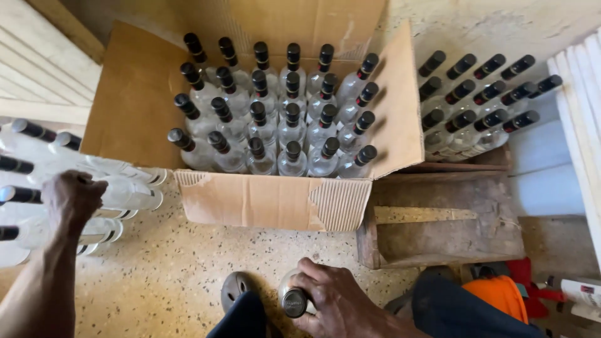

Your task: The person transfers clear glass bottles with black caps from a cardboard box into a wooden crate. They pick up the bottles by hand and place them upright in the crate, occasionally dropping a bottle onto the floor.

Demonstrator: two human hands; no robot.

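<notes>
Glass everywhere in the head view: right hand [341,300] closed around an upright clear bottle [293,299] on the floor; left hand [72,200] clasps one in the stacked bottles [119,188]. Pulling carelessly could likely send that stack rolling beside the full carton [275,200].

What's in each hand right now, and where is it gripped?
The right hand grips an upright clear bottle around its neck, below the dark cap. The left hand rests on lying bottles; whether it grips cannot be told.
</notes>
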